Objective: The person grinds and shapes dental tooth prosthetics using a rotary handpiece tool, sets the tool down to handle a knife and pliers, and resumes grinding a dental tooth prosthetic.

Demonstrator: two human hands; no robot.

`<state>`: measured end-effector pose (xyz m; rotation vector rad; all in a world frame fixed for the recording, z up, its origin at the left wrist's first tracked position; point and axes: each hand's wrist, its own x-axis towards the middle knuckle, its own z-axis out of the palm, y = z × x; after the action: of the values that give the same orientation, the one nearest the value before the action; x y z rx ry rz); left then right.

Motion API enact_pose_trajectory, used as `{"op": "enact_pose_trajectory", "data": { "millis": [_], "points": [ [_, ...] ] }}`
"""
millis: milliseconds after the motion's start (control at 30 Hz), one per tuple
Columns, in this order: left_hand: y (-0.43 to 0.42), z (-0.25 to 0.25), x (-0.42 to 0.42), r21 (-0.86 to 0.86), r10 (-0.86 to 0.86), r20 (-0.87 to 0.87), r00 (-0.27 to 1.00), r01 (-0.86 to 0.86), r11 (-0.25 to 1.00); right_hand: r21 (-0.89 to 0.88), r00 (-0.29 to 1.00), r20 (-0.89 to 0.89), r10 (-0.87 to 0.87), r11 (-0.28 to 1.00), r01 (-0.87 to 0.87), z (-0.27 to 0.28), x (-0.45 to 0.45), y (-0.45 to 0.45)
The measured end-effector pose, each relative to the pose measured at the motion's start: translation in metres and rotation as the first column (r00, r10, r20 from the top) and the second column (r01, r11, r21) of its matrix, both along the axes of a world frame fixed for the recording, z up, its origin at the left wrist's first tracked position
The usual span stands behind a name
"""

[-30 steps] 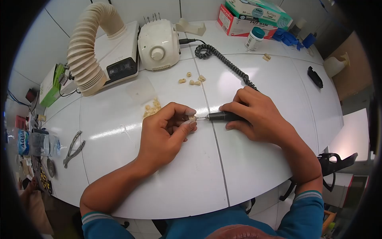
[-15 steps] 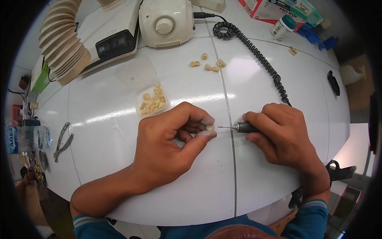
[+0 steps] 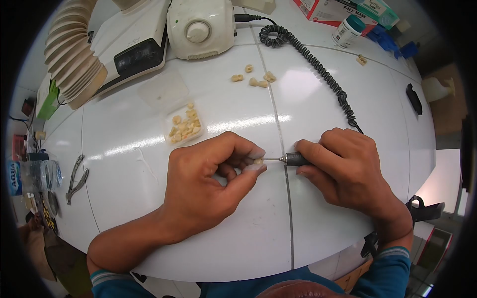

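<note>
My left hand pinches a small yellowish dental crown between thumb and fingertips, which hide part of it. In my right hand is a black rotary handpiece, held like a pen and pointing left. Its thin metal bur reaches the crown and appears to touch it. Powdery grey-white dust coats the left thumb and index tips. Beyond the left hand, a clear plastic box with its lid open holds many tooth-coloured crowns.
Several loose crowns lie farther back. A coiled black cord runs from the control unit to the handpiece. Pliers rest at left, near a ribbed suction hose. A white bottle stands back right.
The handpiece has moved left, closing the gap between bur and crown. My left hand keeps its pinch. The whole view has shifted slightly.
</note>
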<state>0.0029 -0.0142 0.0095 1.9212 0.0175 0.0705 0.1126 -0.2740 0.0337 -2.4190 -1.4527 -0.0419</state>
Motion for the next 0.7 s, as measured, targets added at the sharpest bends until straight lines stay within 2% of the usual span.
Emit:
{"op": "enact_pose_trajectory", "data": {
  "millis": [167, 467, 700],
  "points": [
    [0.0014, 0.0034, 0.0, 0.066, -0.019, -0.005, 1.0, 0.019, 0.998, 0.0, 1.0, 0.008, 0.003, 1.0, -0.003, 0.0009, -0.0016, 0.0014],
    [0.0005, -0.0011, -0.0002, 0.005, -0.026, 0.026, 0.999, 0.025, 1.0, -0.007, 1.0, 0.001, 0.007, 1.0, -0.007, 0.0017, -0.0006, 0.0008],
    [0.0009, -0.0013, 0.0006, 0.025, -0.053, 0.049, 0.997, 0.052, 0.998, -0.01, 1.0, -0.01, 0.008, 1.0, -0.008, 0.0008, 0.0009, -0.0009]
  ]
}}
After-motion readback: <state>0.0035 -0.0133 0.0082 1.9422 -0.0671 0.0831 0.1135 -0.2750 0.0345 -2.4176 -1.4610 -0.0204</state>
